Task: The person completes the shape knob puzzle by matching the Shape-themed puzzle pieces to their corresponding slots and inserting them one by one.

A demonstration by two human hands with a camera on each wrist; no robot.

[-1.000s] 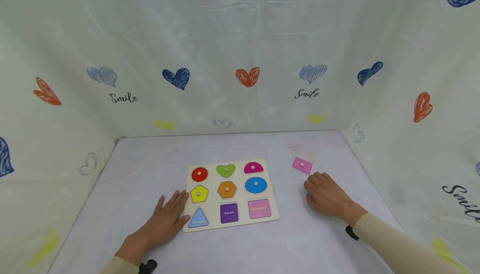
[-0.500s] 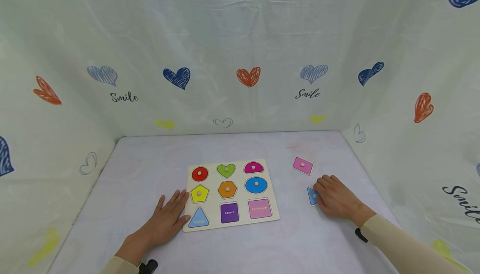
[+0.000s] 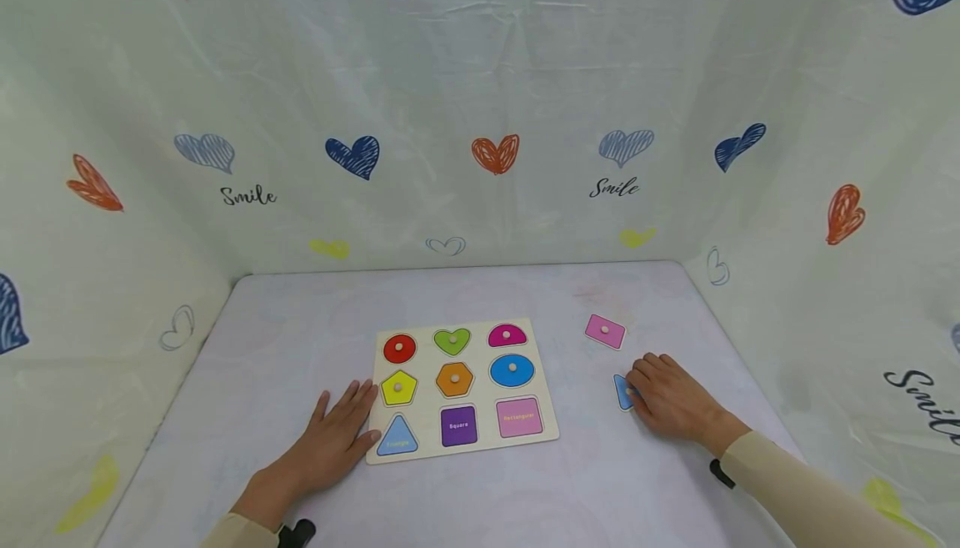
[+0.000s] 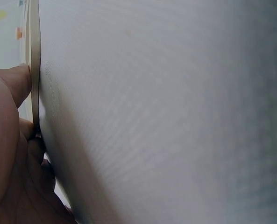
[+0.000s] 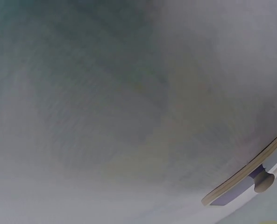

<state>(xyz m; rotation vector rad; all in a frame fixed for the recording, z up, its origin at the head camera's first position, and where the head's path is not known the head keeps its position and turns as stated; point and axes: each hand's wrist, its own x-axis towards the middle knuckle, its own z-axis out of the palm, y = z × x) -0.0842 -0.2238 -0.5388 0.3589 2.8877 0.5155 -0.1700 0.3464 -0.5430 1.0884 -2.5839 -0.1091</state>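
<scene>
My left hand [image 3: 327, 439] lies flat with fingers spread at the left edge of a wooden shape puzzle board [image 3: 420, 439]; its fingertips touch that edge. In the left wrist view, part of the hand [image 4: 10, 144] shows against the board's side [image 4: 34, 65]. My right hand [image 3: 675, 398] is low over the table on the right, its bent fingers at the knob of a blue triangle piece [image 3: 622, 394], half hidden. I cannot tell whether they pinch it. The right wrist view shows a purplish knobbed piece [image 5: 234, 191] at the lower right, without the hand.
A pink rectangle piece [image 3: 604, 331] with a knob lies beyond my right hand. Knobbed pieces fill the board's upper two rows, such as the red circle [image 3: 399, 349]. Its bottom row shows printed recesses, including Square [image 3: 458, 426]. A heart-printed curtain [image 3: 487, 72] surrounds the white table [image 3: 300, 323].
My right hand has shifted a little to the right, uncovering part of the blue triangle piece, and has stayed there almost still since. The left hand and the board have not moved.
</scene>
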